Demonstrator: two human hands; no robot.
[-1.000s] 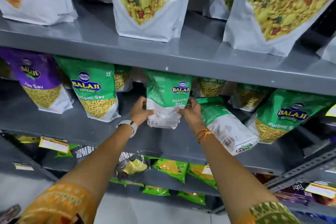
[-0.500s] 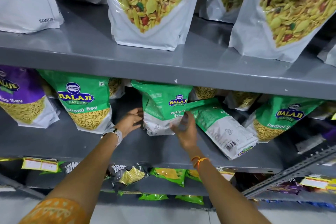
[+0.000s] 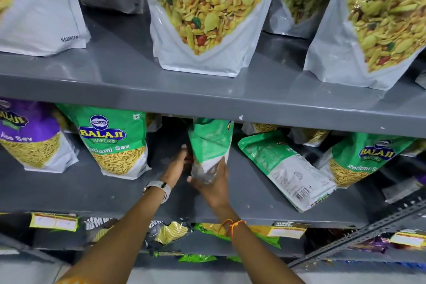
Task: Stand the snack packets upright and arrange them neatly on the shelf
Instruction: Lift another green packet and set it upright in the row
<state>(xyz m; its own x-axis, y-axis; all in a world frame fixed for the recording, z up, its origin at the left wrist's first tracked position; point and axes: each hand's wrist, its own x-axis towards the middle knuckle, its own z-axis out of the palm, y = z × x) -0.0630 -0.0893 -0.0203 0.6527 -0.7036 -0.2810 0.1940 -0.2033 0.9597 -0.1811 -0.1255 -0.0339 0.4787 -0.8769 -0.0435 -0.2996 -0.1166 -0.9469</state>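
Note:
A green Ratlami Sev packet (image 3: 211, 143) stands on the middle grey shelf (image 3: 115, 193), turned edge-on. My right hand (image 3: 213, 185) grips its white bottom from the front. My left hand (image 3: 177, 163) touches its left side, a watch on that wrist. To its right a second green packet (image 3: 283, 168) lies tilted on its back, barcode up. Another green packet (image 3: 114, 140) stands upright to the left, and one more (image 3: 362, 159) stands at the right.
A purple sev packet (image 3: 27, 134) stands at the far left. More packets sit behind in the back row. Large white namkeen pouches (image 3: 207, 18) line the upper shelf (image 3: 230, 99). Chip bags (image 3: 168, 233) and price tags hang on the lower shelf.
The held packet has turned from facing me to edge-on and shifted back. My right hand moved from its right side to its bottom. The camera dropped closer to the shelf.

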